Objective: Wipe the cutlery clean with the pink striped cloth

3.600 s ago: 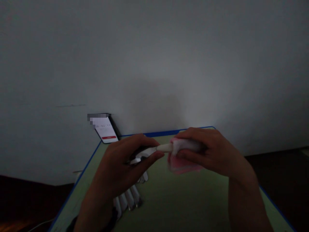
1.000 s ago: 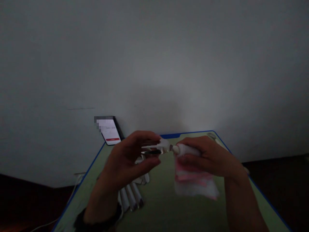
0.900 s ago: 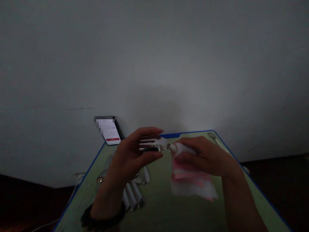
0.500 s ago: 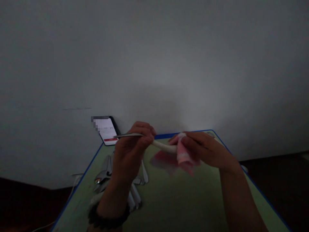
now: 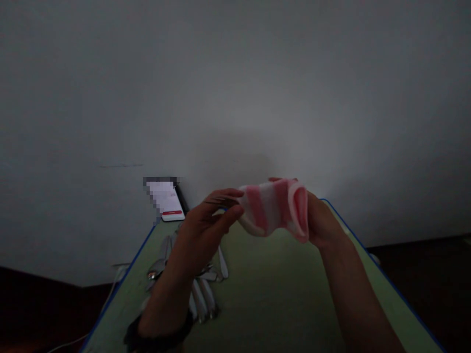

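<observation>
Between the thumb and fingers of my left hand point(image 5: 206, 225) is a fork point(image 5: 222, 200), its tines pointing left. A pink and white striped cloth point(image 5: 267, 208) covers the right part of the fork, so the handle is hidden. Behind the cloth, my right hand point(image 5: 318, 220) is closed on it; most of its fingers are out of sight. The cloth hangs in a loose fold that opens toward the right. Both hands are held above the green table point(image 5: 272, 294).
Several pieces of cutlery point(image 5: 204, 296) lie on the table's left side, partly behind my left arm. A lit phone point(image 5: 167, 201) leans on the wall at the back left. A blue edge point(image 5: 401, 299) borders the table, and a cable point(image 5: 69, 343) hangs at the lower left.
The cloth has been spread along the fork toward my left hand and now covers the pale handle that showed before. The fork has turned, so its tines show.
</observation>
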Demonstrator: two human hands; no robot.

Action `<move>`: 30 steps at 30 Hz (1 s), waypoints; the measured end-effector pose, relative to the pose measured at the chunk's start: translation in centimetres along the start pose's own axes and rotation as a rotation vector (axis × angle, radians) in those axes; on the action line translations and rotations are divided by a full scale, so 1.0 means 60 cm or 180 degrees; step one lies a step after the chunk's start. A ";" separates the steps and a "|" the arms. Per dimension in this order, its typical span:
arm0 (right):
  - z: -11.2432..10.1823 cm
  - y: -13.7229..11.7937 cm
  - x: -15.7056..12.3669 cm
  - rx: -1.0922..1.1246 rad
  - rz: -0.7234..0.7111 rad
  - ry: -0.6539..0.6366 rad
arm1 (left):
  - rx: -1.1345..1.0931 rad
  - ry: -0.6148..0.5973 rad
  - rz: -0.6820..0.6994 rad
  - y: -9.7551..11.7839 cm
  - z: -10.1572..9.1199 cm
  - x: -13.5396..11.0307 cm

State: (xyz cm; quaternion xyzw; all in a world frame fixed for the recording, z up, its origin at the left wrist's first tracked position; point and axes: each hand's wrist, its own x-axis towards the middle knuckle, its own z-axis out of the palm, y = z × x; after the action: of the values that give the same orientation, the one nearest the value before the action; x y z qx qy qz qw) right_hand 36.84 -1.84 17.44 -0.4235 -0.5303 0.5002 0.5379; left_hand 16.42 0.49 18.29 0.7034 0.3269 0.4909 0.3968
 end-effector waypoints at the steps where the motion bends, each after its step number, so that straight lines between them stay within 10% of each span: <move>1: 0.001 -0.003 -0.003 -0.0090 -0.0033 -0.0064 | 0.0116 -0.0021 0.0083 -0.002 -0.002 0.002; 18: 0.024 -0.051 -0.052 -0.2343 -0.1419 -0.0728 | -0.1973 0.0428 -0.0603 -0.010 0.042 -0.002; 30: 0.001 -0.052 -0.053 -0.2359 -0.0593 -0.0726 | -0.2052 0.0161 -0.0376 -0.012 0.044 -0.005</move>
State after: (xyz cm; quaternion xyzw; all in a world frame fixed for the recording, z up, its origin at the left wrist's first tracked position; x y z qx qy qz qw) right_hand 37.25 -5.43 20.03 -0.4806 -0.7673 0.2679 0.3294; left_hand 18.81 -0.09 17.00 0.5089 0.2047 0.5626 0.6185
